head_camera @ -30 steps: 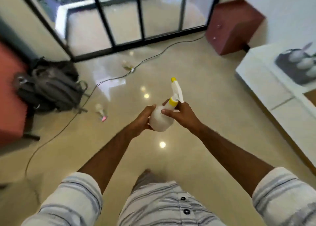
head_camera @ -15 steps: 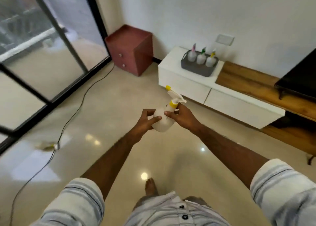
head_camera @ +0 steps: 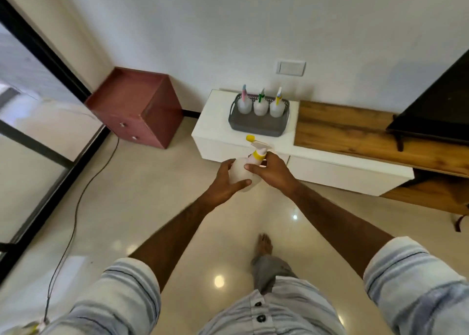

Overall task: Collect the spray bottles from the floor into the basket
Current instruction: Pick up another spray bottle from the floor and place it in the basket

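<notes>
Just short of the white counter (head_camera: pixel 218 134): a white spray bottle with a yellow collar and yellow nozzle tip (head_camera: pixel 250 163), gripped by both hands above the glossy floor (head_camera: pixel 157 182). Left hand (head_camera: pixel 224 182) wrapped round the rounded body from the left, thumb across its lower front. Right hand (head_camera: pixel 272 171) closed round the shoulder just below the collar, forefinger laid over the front. Bottle tilted a little, nozzle aimed up and left.

On the counter, towards its left end: a grey basket (head_camera: pixel 256 125) with mesh walls and a handle at its left side. Inside, along the far wall, three white spray bottles upright in a row, shoulder to shoulder: one with a pink and blue top (head_camera: pixel 244 103) at the left, one with a green top (head_camera: pixel 260 105) in the middle, one with a yellow top (head_camera: pixel 277 106) at the right. Near half of the basket bare.

Right of the counter's white top: a wooden surface (head_camera: pixel 342 129) carrying a dark television (head_camera: pixel 436 106) on a stand. Left of the counter, in the corner: a small maroon cabinet (head_camera: pixel 137 109) with two knobs. Left of that, a dark-framed glass door (head_camera: pixel 38 142), and a thin cable (head_camera: pixel 76 207) trailing over the floor. Below the hands: a bare foot (head_camera: pixel 264 243) and a striped shirt (head_camera: pixel 274 312).
</notes>
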A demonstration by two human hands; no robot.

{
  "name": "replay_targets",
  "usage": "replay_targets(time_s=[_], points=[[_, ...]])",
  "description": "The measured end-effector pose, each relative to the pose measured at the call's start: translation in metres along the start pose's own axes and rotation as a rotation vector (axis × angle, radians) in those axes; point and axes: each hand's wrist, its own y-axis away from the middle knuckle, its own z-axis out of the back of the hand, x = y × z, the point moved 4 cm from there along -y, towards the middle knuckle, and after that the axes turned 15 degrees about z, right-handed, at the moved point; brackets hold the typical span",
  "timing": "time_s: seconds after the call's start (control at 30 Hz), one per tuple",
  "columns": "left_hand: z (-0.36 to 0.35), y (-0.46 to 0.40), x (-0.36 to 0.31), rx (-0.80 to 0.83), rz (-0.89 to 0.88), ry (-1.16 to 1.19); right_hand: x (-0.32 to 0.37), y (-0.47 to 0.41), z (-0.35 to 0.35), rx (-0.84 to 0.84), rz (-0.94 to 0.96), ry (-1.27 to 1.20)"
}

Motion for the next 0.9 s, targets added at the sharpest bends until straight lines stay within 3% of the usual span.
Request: replay_targets(time_s=[0.17, 0.4, 0.77, 0.9], points=[[0.023, -0.091, -0.07, 0.122, 0.065, -0.047, -0.013, -0.116, 0.05, 0.105, -0.035, -0.004], [0.08, -0.212, -0.114, 0.001, 0.117, -0.254, -0.037, -0.262, 0.079, 0.32, -0.044, 0.167], [0.151, -0.455, -0.084, 0.031, 0.275, -0.328, -0.165, -0.468, 0.034, 0.449, 0.016, 0.27], [0.149, -0.521, -0.062, 0.026, 0.319, -0.296, -0.217, -0.506, 0.014, 0.577, 0.033, 0.335]])
